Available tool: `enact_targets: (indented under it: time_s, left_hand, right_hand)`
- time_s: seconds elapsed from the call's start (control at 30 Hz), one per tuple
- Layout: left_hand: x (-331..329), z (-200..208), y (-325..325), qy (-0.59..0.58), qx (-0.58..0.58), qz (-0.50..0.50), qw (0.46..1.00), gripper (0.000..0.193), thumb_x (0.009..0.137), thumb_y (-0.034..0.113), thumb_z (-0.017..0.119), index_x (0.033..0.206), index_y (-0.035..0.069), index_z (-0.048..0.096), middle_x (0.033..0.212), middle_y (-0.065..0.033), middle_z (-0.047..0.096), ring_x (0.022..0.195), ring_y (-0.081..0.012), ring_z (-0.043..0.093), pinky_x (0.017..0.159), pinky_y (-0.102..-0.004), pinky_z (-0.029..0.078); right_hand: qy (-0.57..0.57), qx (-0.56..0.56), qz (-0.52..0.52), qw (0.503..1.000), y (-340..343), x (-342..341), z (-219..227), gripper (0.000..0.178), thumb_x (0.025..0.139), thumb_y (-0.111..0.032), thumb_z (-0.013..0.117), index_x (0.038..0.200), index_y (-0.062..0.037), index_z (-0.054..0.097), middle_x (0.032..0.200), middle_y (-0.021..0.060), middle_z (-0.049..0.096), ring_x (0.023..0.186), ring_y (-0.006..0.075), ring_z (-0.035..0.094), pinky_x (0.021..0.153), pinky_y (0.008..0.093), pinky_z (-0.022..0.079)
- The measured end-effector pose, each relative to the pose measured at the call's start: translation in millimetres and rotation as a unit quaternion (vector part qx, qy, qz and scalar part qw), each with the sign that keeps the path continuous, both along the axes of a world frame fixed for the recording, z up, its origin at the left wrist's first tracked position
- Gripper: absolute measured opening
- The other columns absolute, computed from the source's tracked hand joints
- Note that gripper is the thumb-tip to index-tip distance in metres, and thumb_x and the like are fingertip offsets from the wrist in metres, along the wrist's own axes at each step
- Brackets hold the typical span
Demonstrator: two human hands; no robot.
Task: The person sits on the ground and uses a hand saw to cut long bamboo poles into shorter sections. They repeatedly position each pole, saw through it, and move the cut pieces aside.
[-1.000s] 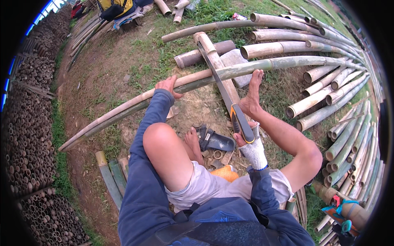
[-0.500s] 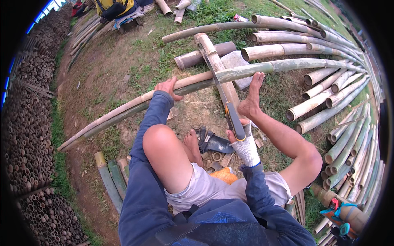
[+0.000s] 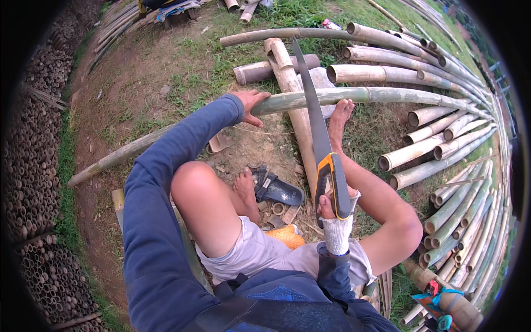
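Note:
A long green bamboo pole (image 3: 296,99) lies crosswise over a thick bamboo support (image 3: 291,83). My left hand (image 3: 251,105) grips the pole left of the support, fingers over its far side and thumb on the near side. In my right hand (image 3: 333,207), in a white fingerless glove, is a hand saw (image 3: 313,105) with a black and orange handle. Its blade points away from me and passes over the pole in view; whether it touches the bamboo I cannot tell. My bare right foot (image 3: 341,113) presses against the pole right of the blade.
Cut bamboo poles (image 3: 409,146) are piled on the right. Stacked short bamboo pieces (image 3: 33,177) line the left. A grey stone (image 3: 321,77) sits behind the support. Between my legs are a black sandal (image 3: 276,188), bamboo offcuts and an orange cloth (image 3: 286,237).
The pale bamboo length lying along the green pole is no longer seen there. My left hand has shifted right and farther out. The saw has come nearer, its blade now showing broad side.

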State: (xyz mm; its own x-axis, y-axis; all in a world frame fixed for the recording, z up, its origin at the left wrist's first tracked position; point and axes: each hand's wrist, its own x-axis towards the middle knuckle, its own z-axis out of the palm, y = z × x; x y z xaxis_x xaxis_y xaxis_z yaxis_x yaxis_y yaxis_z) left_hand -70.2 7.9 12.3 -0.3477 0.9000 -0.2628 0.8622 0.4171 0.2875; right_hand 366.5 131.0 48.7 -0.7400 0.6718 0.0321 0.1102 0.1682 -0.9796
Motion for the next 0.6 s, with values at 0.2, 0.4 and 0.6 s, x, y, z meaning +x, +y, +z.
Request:
enact_targets:
  time_s: [0.2, 0.4, 0.6]
  left_hand:
    - [31, -12, 47, 0.054, -0.016, 0.127, 0.99, 0.088, 0.075, 0.056, 0.089, 0.137, 0.008, 0.05, 0.122, -0.0226, 0.073, 0.115, -0.0433, 0.071, 0.101, -0.0527, 0.056]
    - [36, -23, 44, 0.101, 0.02, 0.173, 0.98, 0.066, 0.083, 0.044, 0.083, 0.131, 0.008, 0.055, 0.112, -0.0217, 0.076, 0.107, -0.0413, 0.074, 0.094, -0.0523, 0.059]
    - [34, -38, 50, 0.105, 0.019, 0.199, 0.974, 0.064, 0.083, 0.039, 0.085, 0.131, 0.009, 0.057, 0.112, -0.0202, 0.077, 0.107, -0.0383, 0.075, 0.095, -0.0503, 0.059]
  right_hand:
    - [-0.012, -0.075, -0.016, 0.997, -6, -32, -7, 0.037, 0.095, -0.007, 0.079, 0.123, -0.003, 0.056, 0.096, 0.0027, 0.058, 0.093, 0.0141, 0.057, 0.092, 0.0331, 0.05]
    - [0.046, -0.034, 0.057, 0.997, -18, -50, 1, 0.035, 0.098, -0.002, 0.074, 0.128, -0.0021, 0.057, 0.112, 0.0063, 0.058, 0.1, 0.013, 0.057, 0.09, 0.0294, 0.05]
    - [0.031, 0.008, 0.083, 0.996, -10, -48, -13, 0.036, 0.099, -0.003, 0.074, 0.131, -0.0016, 0.057, 0.114, 0.0058, 0.058, 0.101, 0.0136, 0.058, 0.091, 0.0299, 0.051]
